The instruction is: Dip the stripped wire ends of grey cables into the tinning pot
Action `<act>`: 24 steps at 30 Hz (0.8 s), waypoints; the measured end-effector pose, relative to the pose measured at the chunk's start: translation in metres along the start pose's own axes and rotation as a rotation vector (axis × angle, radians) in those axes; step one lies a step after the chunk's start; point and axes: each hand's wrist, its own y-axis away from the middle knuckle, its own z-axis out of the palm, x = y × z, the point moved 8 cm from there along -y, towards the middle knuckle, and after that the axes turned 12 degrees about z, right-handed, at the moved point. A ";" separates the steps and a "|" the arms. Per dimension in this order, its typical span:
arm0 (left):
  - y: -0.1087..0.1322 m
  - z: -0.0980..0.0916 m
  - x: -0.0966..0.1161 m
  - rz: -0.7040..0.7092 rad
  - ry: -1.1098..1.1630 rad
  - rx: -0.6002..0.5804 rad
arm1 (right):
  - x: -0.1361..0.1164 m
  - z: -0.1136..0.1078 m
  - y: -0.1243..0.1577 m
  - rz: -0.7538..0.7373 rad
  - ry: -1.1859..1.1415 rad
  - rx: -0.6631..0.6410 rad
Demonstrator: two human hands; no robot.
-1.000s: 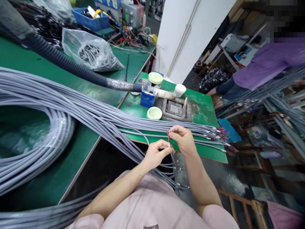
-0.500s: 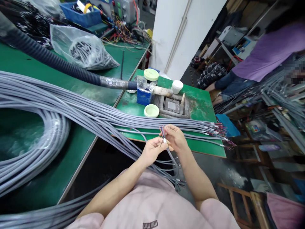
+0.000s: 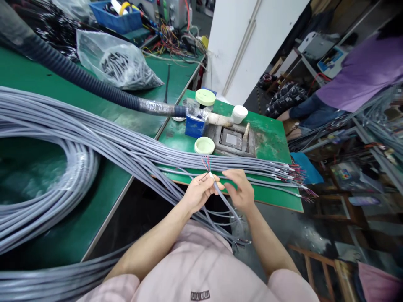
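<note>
Between the fingers of my left hand (image 3: 200,191) is the end of a grey cable (image 3: 224,198), its white-wrapped tip pointing up and away from me. Fine coloured wires (image 3: 207,162), red and blue among them, fan out of that tip. My right hand (image 3: 239,189) is just to the right of the cable, fingers apart and curved, holding nothing that I can see. Beyond both hands a thick bundle of grey cables (image 3: 176,156) runs across the bench. Its stripped ends (image 3: 291,172) show coloured wires at the right.
A solder pot (image 3: 233,139) is set in the green bench, with a ribbed hose (image 3: 103,90) leading over to it. Pale green lids (image 3: 204,146) and a white cup (image 3: 239,113) stand around it. Another person (image 3: 359,71) in purple is at the right.
My right hand has come off the wires and moved right, its fingers opening. My left hand still grips the cable, whose wires now spread apart and point farther left.
</note>
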 end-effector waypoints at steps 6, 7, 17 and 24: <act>-0.002 0.007 0.001 -0.016 0.067 -0.037 | -0.027 0.008 0.016 -0.307 0.199 -0.127; -0.002 0.007 0.003 -0.010 0.041 -0.049 | -0.028 0.008 0.013 -0.320 0.188 -0.122; -0.007 -0.035 0.113 0.893 -1.323 0.204 | -0.002 -0.034 -0.076 -0.029 0.130 0.278; -0.014 -0.040 0.098 0.971 -1.632 0.121 | 0.021 -0.006 -0.123 0.057 0.224 0.203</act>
